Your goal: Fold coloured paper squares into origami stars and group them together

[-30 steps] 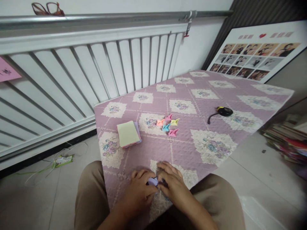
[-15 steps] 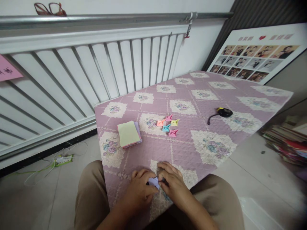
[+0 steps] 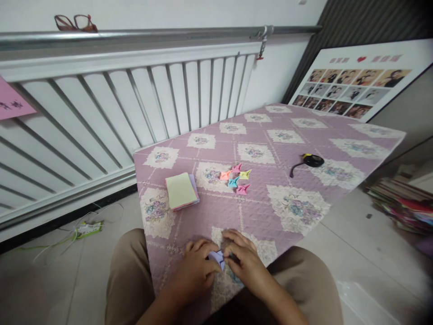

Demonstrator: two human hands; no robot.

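Observation:
A small folded piece of lavender paper (image 3: 217,258) lies between my two hands near the front of the table. My left hand (image 3: 200,264) grips its left side between thumb and fingers. On the other side, the thumb and fingertips of my right hand (image 3: 242,253) pinch the paper's right edge. Fingers hide part of the folds. Farther back sit several small folded paper figures (image 3: 233,182) in pink, orange, yellow and blue. To their left is a stack of square paper sheets (image 3: 181,191), pale yellow on top.
A black object with a strap (image 3: 313,160) rests at the table's right. The patterned tablecloth (image 3: 216,219) covers the table beside a white radiator (image 3: 176,95). A photo board (image 3: 355,81) leans at the back right; a power strip (image 3: 88,229) lies on the floor.
The camera view has shifted slightly. Both hands keep hold of the lavender paper, whose right part now shows a pointed, opened fold.

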